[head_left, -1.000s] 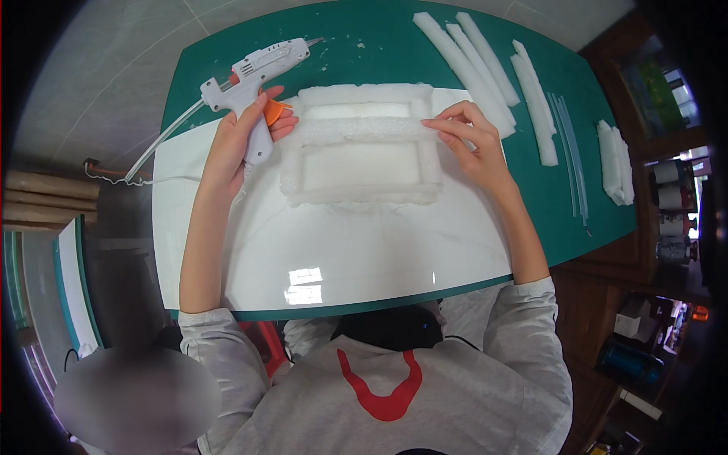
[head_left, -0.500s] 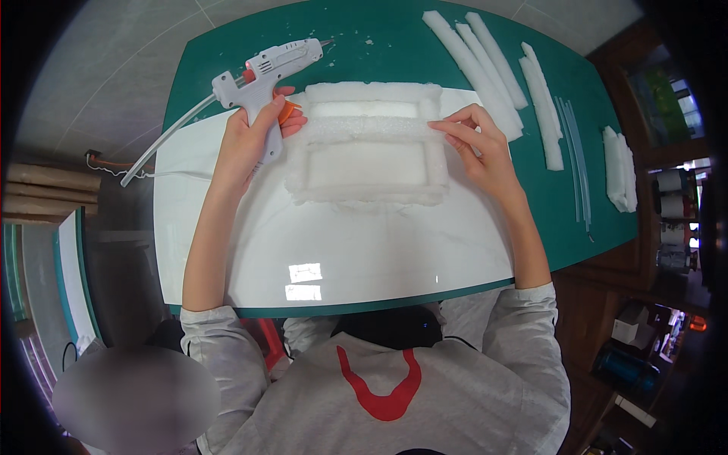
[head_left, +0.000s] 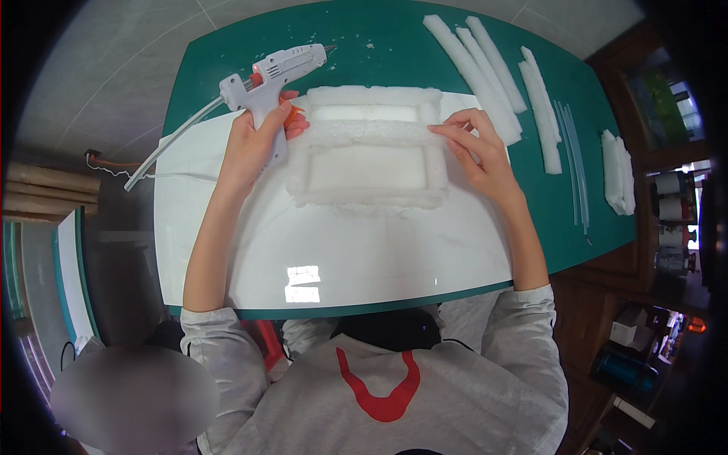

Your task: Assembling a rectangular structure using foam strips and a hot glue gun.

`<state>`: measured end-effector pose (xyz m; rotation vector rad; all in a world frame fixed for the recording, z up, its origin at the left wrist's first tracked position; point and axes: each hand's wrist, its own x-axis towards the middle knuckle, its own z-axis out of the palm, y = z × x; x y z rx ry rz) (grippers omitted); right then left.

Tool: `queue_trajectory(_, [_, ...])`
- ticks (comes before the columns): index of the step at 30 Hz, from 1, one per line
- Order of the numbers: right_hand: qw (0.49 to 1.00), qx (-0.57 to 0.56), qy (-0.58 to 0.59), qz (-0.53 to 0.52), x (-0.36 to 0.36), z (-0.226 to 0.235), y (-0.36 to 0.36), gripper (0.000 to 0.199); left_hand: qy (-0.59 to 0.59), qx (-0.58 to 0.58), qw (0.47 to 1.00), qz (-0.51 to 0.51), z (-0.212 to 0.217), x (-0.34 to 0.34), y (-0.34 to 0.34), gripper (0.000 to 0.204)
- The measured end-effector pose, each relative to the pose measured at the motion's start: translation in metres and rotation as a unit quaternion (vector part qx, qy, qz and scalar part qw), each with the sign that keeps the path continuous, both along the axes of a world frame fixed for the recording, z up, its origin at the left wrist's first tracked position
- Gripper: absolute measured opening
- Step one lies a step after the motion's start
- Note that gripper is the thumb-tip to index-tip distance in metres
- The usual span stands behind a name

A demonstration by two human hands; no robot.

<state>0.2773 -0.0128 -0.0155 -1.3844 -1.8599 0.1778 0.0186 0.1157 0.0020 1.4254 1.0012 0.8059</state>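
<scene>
Glue gun (head_left: 287, 67) has shifted slightly toward three o'clock, gripped by the left hand (head_left: 254, 148) at ten o'clock of the foam frame (head_left: 364, 198), mid-desk (head_left: 546, 243); right hand (head_left: 484, 155) pinches the crossbar (head_left: 364, 131) at three o'clock, where gentle pressure should hold straightness

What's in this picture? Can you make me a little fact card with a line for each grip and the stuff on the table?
Left grip: holds a white glue gun by its handle
Glue gun details: orange trigger; white stick poking out the back
Right grip: fingertips at the right end of the middle foam strip
Foam frame: white, four-sided, middle strip running across
Loose foam strips: white, several, over on the right
Thin sticks: bluish, lying among the loose strips
Under the frame: glossy white sheet on a green tabletop
</scene>
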Motion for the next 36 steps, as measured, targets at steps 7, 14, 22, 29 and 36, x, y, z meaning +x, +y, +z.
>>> queue_trajectory(7, [0.996,0.046,-0.076,0.023,0.001,-0.003,-0.001,0.036,-0.022,0.023,0.999,-0.007,-0.004,-0.003,-0.002,0.031])
queue_trajectory(14, [0.999,0.019,-0.04,0.027,0.005,-0.004,0.0,0.038,-0.012,0.036,0.999,-0.026,-0.003,-0.002,-0.005,0.029])
queue_trajectory(22, [0.997,0.002,-0.078,0.029,0.0,0.004,0.001,0.037,-0.046,0.05,0.997,-0.023,-0.01,-0.007,-0.002,0.025])
queue_trajectory(29, [0.983,-0.069,-0.168,0.004,-0.011,0.028,0.001,0.033,-0.068,0.054,0.996,0.014,-0.017,-0.003,-0.004,0.026])
queue_trajectory(36, [0.952,-0.093,-0.281,-0.076,-0.037,0.041,0.004,0.021,-0.056,0.046,0.997,0.009,-0.017,-0.004,-0.004,0.028])
